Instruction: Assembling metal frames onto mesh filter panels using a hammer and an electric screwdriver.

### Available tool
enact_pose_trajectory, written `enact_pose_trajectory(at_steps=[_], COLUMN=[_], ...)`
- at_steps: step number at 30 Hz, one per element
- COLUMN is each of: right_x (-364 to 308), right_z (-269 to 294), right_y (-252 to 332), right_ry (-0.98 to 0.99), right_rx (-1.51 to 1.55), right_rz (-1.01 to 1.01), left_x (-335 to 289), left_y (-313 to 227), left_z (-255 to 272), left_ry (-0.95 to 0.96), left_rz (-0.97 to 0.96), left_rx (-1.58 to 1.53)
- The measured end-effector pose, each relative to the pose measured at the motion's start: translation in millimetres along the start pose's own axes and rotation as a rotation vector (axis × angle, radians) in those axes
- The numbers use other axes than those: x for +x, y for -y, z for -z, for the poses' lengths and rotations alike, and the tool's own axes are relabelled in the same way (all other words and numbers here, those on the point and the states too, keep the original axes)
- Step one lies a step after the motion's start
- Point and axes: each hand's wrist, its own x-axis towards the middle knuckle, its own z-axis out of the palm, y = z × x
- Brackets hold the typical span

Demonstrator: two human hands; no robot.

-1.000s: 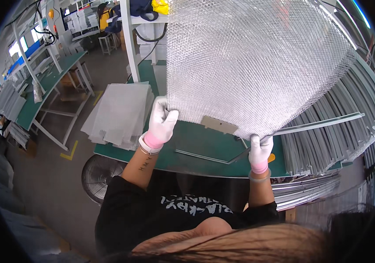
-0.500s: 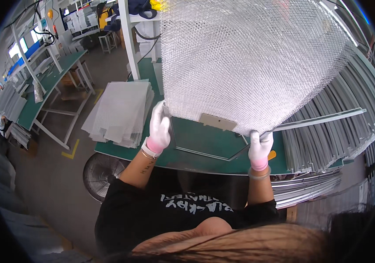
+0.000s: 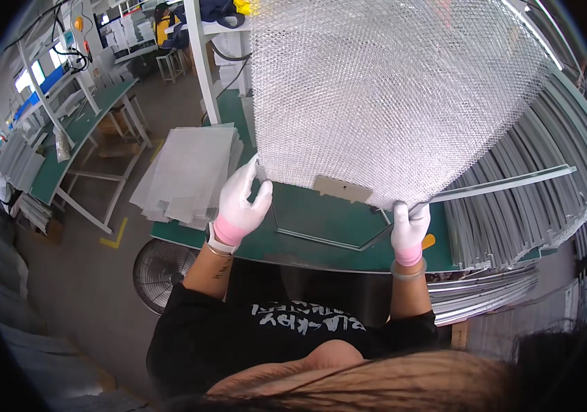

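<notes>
A large silver mesh panel [image 3: 389, 96] stands tilted up before me, its lower edge toward my hands. My left hand [image 3: 240, 206], in a white glove with a pink cuff, is at the panel's lower left corner; a small grey piece shows between its fingers and thumb. Gloved the same way, my right hand [image 3: 409, 230] pinches the lower right corner. A flat grey notched plate [image 3: 343, 189] sits along the lower edge, between the hands. Beneath the panel, part of a thin metal frame [image 3: 321, 240] shows on the green table [image 3: 252, 248]; the panel hides the rest.
Stacked mesh sheets [image 3: 194, 172] lie left on the table. Many grey metal strips [image 3: 513, 206] fill the right, with one long bar [image 3: 506, 184] across them. An orange-yellow object [image 3: 429, 241] is beside my right hand. A floor fan [image 3: 163, 271] stands below left.
My left hand has shifted slightly left and tilted outward, its thumb more apart from the fingers. The panel and my right hand are nearly unmoved.
</notes>
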Motion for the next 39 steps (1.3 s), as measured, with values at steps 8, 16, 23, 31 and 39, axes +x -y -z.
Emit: enact_pose_trajectory(at_steps=[8, 16, 23, 31, 39], right_x=[-1, -1, -2, 1, 3], right_z=[1, -6, -3, 3, -1], right_y=[2, 10, 5, -4, -1], right_ry=[0.014, -0.053, -0.051, 0.001, -0.018], right_rx=[-0.004, -0.054, -0.057, -0.024, -0.024], right_rz=[-0.009, 0.024, 0.035, 0.003, 0.008], left_x=[11, 16, 17, 18, 18], left_y=[-17, -29, -26, 21, 16], left_z=[-2, -15, -3, -5, -42], left_ry=[-0.039, -0.158, -0.038, 0.129, -0.119], left_rz=[0.064, 0.15, 0.1, 0.201, 0.152], left_rx=[0.003, 0.206, 0.044, -0.394, -0.491])
